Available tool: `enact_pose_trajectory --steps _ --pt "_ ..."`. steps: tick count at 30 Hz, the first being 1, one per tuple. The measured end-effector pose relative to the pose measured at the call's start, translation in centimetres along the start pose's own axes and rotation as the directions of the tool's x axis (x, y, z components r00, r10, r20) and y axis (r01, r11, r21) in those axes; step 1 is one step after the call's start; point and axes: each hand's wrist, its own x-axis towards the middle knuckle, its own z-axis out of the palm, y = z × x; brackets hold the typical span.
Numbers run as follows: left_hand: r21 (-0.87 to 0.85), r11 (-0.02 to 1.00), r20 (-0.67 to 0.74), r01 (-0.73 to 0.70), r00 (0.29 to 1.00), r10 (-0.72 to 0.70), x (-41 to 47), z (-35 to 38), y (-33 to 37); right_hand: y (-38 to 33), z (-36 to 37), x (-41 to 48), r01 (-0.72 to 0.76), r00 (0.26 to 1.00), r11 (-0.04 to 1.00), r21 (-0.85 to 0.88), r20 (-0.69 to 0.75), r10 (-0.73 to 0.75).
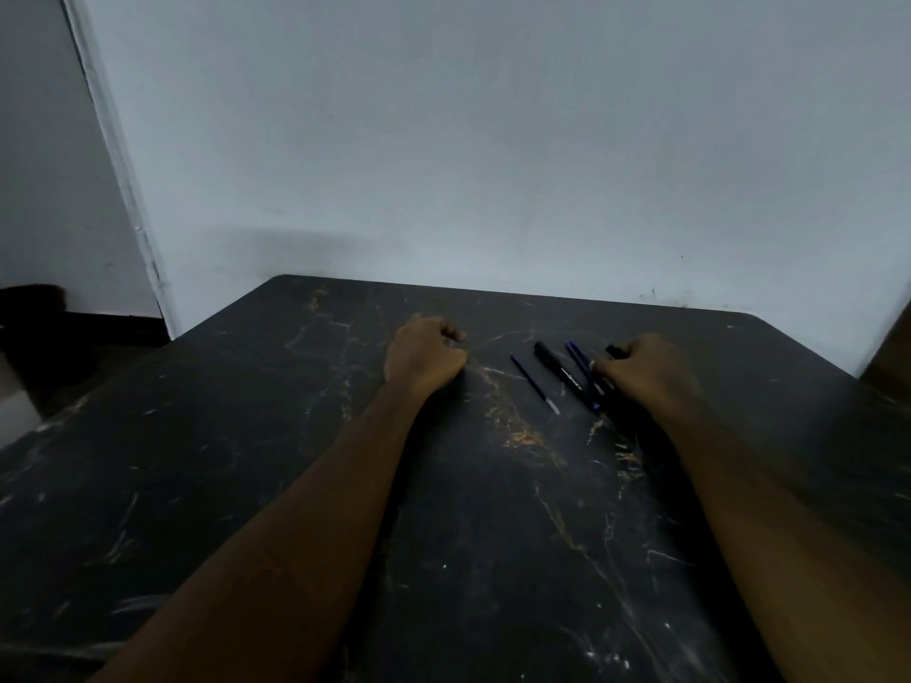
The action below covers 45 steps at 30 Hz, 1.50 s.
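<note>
Three writing things lie side by side on the dark marble table [493, 510]: a thin blue refill [535, 384], a black pen [559, 369] with white print, and a blue pen [580, 363]. My right hand [650, 372] rests just right of them with its fingers curled round another black pen [613, 351], whose end sticks out past the thumb. Its fingertips touch the blue pen. My left hand [426, 357] rests on the table to the left of the pens, curled into a fist with nothing visible in it.
The table's far edge meets a pale wall [493, 140]. A wall corner [123, 189] and dark floor lie off the table's left side. A brown object [892, 357] shows at the right edge.
</note>
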Motion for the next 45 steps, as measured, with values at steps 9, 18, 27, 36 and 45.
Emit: enact_pose_trajectory --steps 9,18,27,36,45 --pt "-0.11 0.993 -0.051 0.032 0.998 -0.038 0.0 0.2 0.0 -0.1 0.5 -0.2 -0.003 0.998 1.0 -0.023 -0.064 0.002" --pt "-0.137 0.99 -0.064 0.021 0.998 -0.029 0.1 0.2 -0.2 -0.3 0.7 -0.2 -0.004 0.996 1.0 -0.019 -0.091 0.003" --pt "-0.139 0.99 -0.126 0.006 0.992 -0.023 0.2 0.1 -0.1 -2.1 0.8 -1.1 0.146 0.975 0.989 -0.027 -0.162 -0.149" --pt "-0.181 0.983 -0.183 -0.031 0.983 -0.002 0.0 -0.3 0.4 -5.0 2.2 -2.3 0.288 0.958 0.944 -0.162 0.045 -0.285" --pt "-0.211 0.977 -0.19 -0.037 0.982 -0.004 -0.1 0.0 0.7 -5.5 2.5 -2.7 0.296 0.955 0.946 -0.128 0.039 -0.294"
